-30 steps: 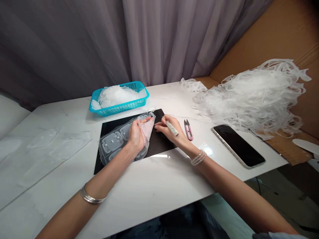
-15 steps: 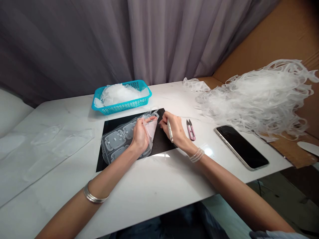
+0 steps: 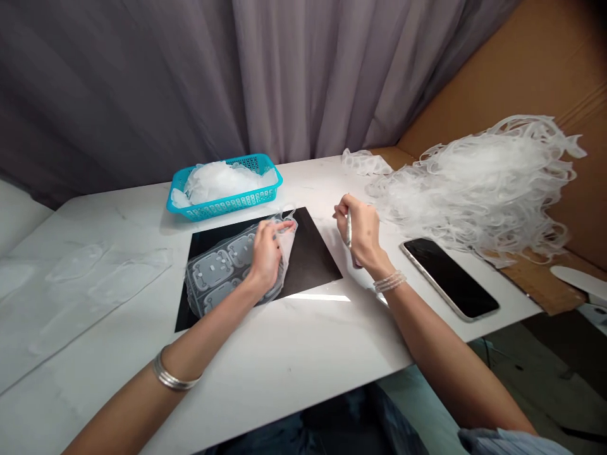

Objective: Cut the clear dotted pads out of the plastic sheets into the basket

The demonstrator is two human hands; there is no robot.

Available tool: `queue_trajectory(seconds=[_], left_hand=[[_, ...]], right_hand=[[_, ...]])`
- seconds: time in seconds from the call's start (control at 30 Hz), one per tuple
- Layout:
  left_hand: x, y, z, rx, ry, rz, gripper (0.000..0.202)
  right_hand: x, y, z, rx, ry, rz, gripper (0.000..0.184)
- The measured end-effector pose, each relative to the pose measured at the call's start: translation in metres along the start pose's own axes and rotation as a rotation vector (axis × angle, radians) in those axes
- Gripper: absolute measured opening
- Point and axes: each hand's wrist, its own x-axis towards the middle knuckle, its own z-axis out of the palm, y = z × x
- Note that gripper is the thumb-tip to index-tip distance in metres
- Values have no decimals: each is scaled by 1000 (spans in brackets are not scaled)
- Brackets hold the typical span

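Note:
My left hand (image 3: pixel 268 253) is closed on the right end of a translucent sheet (image 3: pixel 213 268) with raised grey moulded shapes. Thin sheer white material (image 3: pixel 287 241) bunches beneath its fingers, the index finger stretched along it. The sheet lies on a black rectangular mat (image 3: pixel 315 262). To the right of the mat, my right hand (image 3: pixel 364 229) is raised over the table, its fingers curled round a slim white pen-like tool (image 3: pixel 349 229). The tool's tip cannot be made out. Under that hand, pink-handled thread snips (image 3: pixel 355 263) are mostly hidden.
A blue basket (image 3: pixel 222 207) of sheer white pieces stands behind the mat. A large heap of white sheer strips (image 3: pixel 478 189) sits at the right, against cardboard (image 3: pixel 545 82). A phone (image 3: pixel 450 278) lies near the right edge. Translucent sheets (image 3: pixel 114 278) cover the table's left.
My right hand has moved right, away from the sheet and off the mat, with the slim tool still in it, and now covers most of the snips. My left hand stays on the sheet.

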Motion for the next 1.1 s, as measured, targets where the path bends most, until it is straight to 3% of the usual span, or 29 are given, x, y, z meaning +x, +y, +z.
queue_trajectory(seconds=[0.13, 0.27, 0.4, 0.47, 0.53, 0.7, 0.8, 0.9, 1.0, 1.1], left_hand=[[-3, 6, 35, 444, -190, 219, 13], [1, 6, 75, 858, -366, 378, 4], [7, 10, 90, 1141, -420, 445, 22], [7, 14, 79, 1220, -439, 465, 25], [4, 18, 53, 1263, -485, 489, 26], [-8, 18, -48, 1325, -640, 542, 46], [-16, 13, -92, 1398, -661, 462, 54], [-28, 8, -105, 1441, -618, 383, 55], [-41, 7, -99, 1466, -532, 349, 55], [-53, 10, -92, 1495, -437, 331, 55]], right_hand=[[4, 7, -10, -53, 204, -41, 19], [7, 18, -23, -81, 298, -65, 23], [6, 27, -31, -34, 288, 23, 28], [5, 29, -34, -3, 283, 44, 28], [4, 29, -35, 5, 309, 27, 27], [4, 24, -31, 29, 259, 60, 30], [2, 17, -21, 96, 148, 84, 38], [-3, 3, -8, 181, 7, 115, 38], [-11, -13, 1, 269, -114, 136, 47], [-22, -25, 4, 302, -155, 135, 50]])
